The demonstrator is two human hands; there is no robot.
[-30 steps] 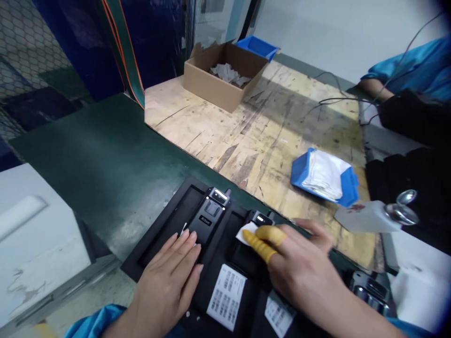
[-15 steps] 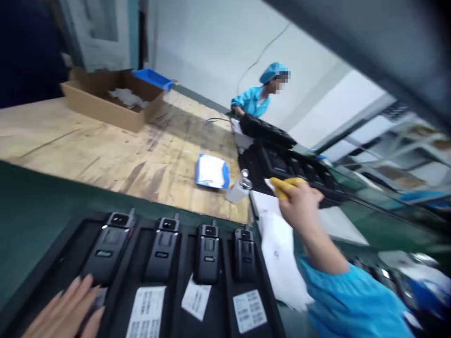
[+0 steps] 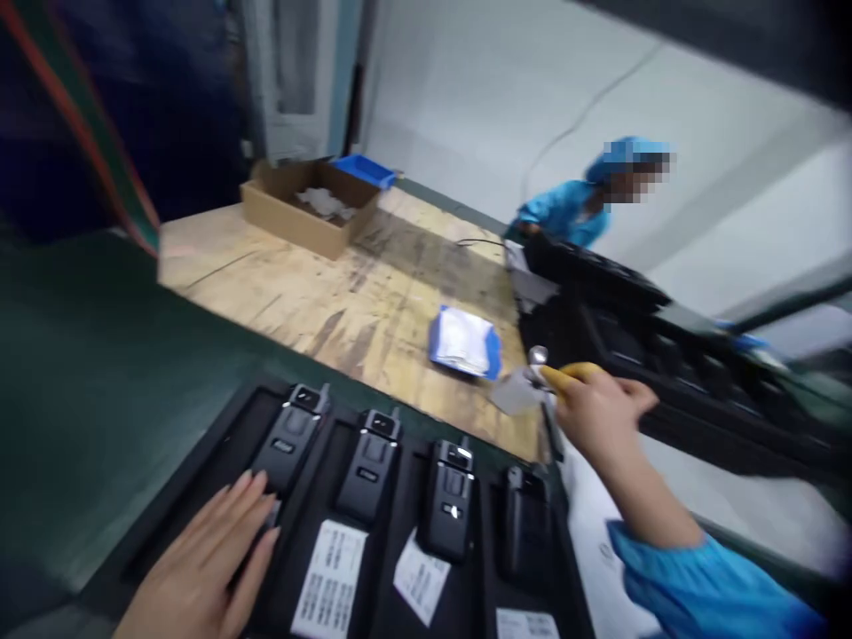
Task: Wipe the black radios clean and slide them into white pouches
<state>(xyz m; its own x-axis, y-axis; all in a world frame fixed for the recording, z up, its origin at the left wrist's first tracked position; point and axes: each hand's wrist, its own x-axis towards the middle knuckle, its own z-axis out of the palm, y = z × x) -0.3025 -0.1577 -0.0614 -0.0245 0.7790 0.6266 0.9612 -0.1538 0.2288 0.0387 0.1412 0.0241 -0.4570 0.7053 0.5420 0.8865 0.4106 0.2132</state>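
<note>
Left hand (image 3: 200, 568): open, fingers spread, resting on the black tray (image 3: 213, 444) at the lower end of the leftmost radio.
Right hand (image 3: 599, 417): raised off the tray, fingers drawn together, yellow finger cots (image 3: 564, 377) on them; whether it grips anything, cannot tell.
Radios: four black handheld radios (image 3: 368, 466) upright in a row in the tray's bays, white paper labels (image 3: 329, 577) below them.
Beside right hand: a dispensing bottle (image 3: 516, 392) with a metal top, at the bench edge, just by the fingertips.
Bench: a scuffed plywood bench (image 3: 299, 311) bears a blue tray of white cloths (image 3: 496, 355), a cardboard box (image 3: 280, 213) and a blue bin (image 3: 365, 169).
Background: a co-worker (image 3: 565, 211) in blue smock and cap stands behind stacked black trays (image 3: 592, 266).
</note>
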